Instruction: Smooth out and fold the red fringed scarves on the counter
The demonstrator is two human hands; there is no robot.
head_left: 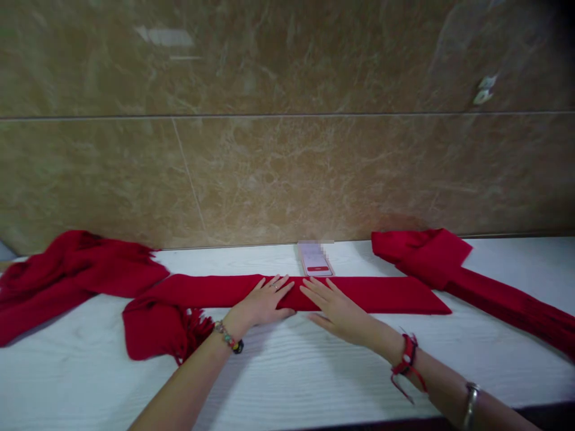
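A red scarf (386, 294), folded into a long narrow strip, lies across the white table in front of me. Its right end comes to a slanted point, while the left end bends toward me and shows a fringe (200, 329). My left hand (263, 302) rests flat on the middle of the strip, fingers stretched out, a ring on one finger. Just to its right, my right hand (336, 311) also lies flat on the cloth with fingers extended. Neither hand grips the fabric.
A phone (315, 260) with a lit screen lies just behind the scarf, near the wall. Crumpled red cloth (85, 263) is heaped at the left. Another folded red scarf (431, 254) trails off to the right. A brown marbled wall (287, 173) bounds the white table (287, 383).
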